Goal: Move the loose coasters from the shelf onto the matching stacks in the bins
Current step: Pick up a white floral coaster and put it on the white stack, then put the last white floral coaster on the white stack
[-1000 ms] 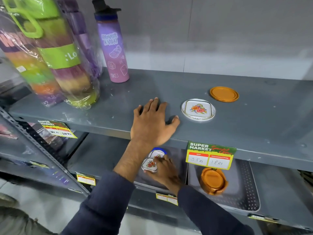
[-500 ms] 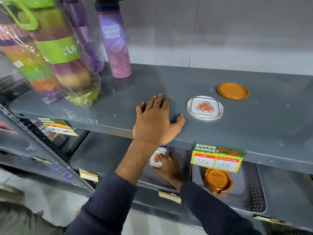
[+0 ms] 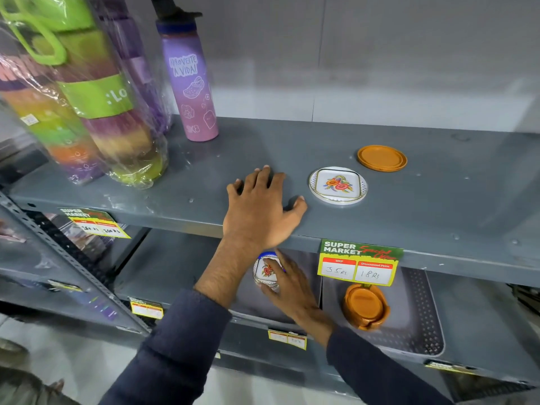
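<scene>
From the head view, the left hand (image 3: 260, 209) stays flat and spread on the grey shelf (image 3: 438, 206), holding nothing; the right hand (image 3: 287, 283), lower, still grips a floral coaster (image 3: 264, 271) in the left bin (image 3: 257, 312), now tilted more upright; another floral coaster (image 3: 338, 185) and orange coaster (image 3: 382, 158) lie untouched above; the orange stack (image 3: 365, 306) sits in the right bin (image 3: 420, 325).

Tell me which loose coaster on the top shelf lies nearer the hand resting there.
The white floral coaster, just beside the left hand's thumb. The plain orange coaster lies further back and to the right.
</scene>
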The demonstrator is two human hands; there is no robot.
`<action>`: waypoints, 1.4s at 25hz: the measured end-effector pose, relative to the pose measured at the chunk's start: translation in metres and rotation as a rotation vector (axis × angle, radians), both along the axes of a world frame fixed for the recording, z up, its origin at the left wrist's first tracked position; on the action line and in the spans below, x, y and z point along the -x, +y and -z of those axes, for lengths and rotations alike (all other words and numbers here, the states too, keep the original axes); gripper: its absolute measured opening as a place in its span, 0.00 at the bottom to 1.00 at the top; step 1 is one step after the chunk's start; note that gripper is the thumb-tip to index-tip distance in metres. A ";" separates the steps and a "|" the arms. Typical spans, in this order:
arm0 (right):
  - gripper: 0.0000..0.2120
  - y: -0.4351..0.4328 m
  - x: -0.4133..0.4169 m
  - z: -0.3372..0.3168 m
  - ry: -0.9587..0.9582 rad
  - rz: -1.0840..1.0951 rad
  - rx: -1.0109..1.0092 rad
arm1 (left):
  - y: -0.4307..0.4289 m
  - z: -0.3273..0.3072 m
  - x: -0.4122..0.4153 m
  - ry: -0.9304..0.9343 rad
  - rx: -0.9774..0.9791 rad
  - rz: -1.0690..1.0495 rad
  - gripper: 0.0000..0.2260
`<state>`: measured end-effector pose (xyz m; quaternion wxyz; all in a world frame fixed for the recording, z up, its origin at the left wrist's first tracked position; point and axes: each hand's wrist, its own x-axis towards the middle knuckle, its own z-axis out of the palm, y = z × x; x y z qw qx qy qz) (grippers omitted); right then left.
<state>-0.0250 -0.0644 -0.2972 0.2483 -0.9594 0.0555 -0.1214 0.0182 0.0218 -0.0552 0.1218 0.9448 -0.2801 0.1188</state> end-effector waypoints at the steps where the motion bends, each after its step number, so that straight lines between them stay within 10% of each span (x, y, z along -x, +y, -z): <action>1: 0.26 0.003 0.016 -0.017 -0.113 -0.021 -0.064 | -0.001 0.000 0.001 0.008 -0.032 0.008 0.30; 6: 0.14 0.014 0.105 -0.137 -0.596 -0.131 -0.426 | -0.005 0.000 0.001 0.059 -0.096 0.014 0.29; 12: 0.14 0.020 0.155 -0.270 -0.612 -0.254 -0.775 | -0.004 -0.001 -0.002 0.073 -0.130 0.011 0.30; 17: 0.22 -0.028 0.104 -0.301 -0.739 0.015 -0.479 | -0.002 -0.002 0.002 0.070 -0.085 0.019 0.31; 21: 0.44 -0.068 0.058 -0.281 -0.264 0.219 -0.170 | 0.000 -0.002 0.000 0.049 -0.062 0.012 0.29; 25: 0.45 -0.076 0.046 -0.259 -0.091 0.306 -0.008 | 0.001 -0.002 0.001 0.045 -0.052 0.016 0.31; 35: 0.42 -0.056 0.092 -0.303 -0.668 0.195 -0.112 | 0.001 -0.003 0.004 0.072 -0.055 0.004 0.30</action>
